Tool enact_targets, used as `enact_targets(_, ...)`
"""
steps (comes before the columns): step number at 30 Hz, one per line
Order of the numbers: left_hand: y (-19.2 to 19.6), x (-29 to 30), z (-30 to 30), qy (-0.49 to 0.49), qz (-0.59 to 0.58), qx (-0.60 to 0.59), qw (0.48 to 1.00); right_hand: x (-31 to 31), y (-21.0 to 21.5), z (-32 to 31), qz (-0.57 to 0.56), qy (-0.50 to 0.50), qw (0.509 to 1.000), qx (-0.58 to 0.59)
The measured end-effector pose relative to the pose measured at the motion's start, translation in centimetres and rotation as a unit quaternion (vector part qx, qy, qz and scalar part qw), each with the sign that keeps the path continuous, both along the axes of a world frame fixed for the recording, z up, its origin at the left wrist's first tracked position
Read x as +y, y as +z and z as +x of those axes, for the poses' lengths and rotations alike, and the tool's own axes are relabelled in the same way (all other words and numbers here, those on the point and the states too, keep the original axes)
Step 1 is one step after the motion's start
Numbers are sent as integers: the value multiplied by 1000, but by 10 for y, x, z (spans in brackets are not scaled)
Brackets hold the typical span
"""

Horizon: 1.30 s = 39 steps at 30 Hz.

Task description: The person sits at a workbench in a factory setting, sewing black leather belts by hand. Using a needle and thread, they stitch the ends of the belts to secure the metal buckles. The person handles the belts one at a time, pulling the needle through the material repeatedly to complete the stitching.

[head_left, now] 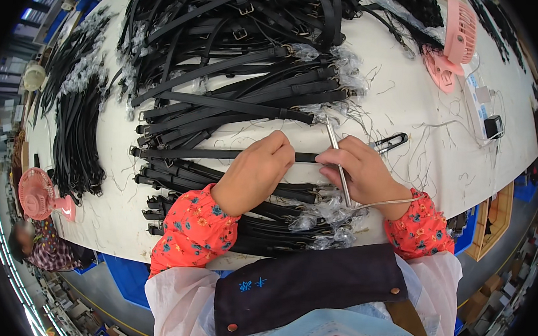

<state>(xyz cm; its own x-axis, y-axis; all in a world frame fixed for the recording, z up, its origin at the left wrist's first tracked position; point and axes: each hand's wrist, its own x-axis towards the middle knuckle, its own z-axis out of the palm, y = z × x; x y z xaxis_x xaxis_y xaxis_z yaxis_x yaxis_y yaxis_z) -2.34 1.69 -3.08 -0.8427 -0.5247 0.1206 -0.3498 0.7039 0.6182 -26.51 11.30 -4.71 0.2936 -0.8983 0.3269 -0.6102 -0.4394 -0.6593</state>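
A black belt (211, 154) with a buckle at its left end lies across the table in front of me. My left hand (256, 173) is closed over its middle, fingertips curled under and partly hidden. My right hand (367, 174) grips a slim silver pen-shaped tool (344, 177), held slantwise, with a thin cord (387, 203) by its lower end. The belt's right end passes to the right fingers; whether they pinch it cannot be made out. Black thread snips (392, 143) lie just beyond my right hand. More black belts (254, 108) lie above and below, with clear plastic wrap (334, 214) at their right ends.
A large heap of belts (229, 18) covers the far table. Another bundle (77, 138) lies left. Pink fans stand at the left edge (36, 194) and far right (460, 38), near a white power strip (477, 104). Loose threads litter the white tabletop (416, 171). A person (45, 243) sits lower left.
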Motion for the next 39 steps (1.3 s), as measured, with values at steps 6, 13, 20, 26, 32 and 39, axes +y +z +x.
enact_targets(6, -10, 6, -11, 7, -63, 67, 996, 6, 1, 2, 108, -73, 974, -182)
enact_targets(13, -6, 8, -18, -39, -174, 16, 984, 6, 4, -3, 219, -44, 876, -428)
enact_targets(20, -10, 2, -25, 5, -29, 42, 999, 4, 0, -4, 269, -30, 865, -424)
enact_targets(26, -12, 5, -21, -26, -111, 47, 992, 5, 3, -1, 272, -84, 852, -439)
enact_targets(32, -8, 17, -30, -21, -182, -20, 983, 4, 3, -1, 261, -78, 857, -438)
enact_targets(39, -15, 7, -30, 23, -48, 49, 997, 3, 2, -2, 269, -92, 868, -407)
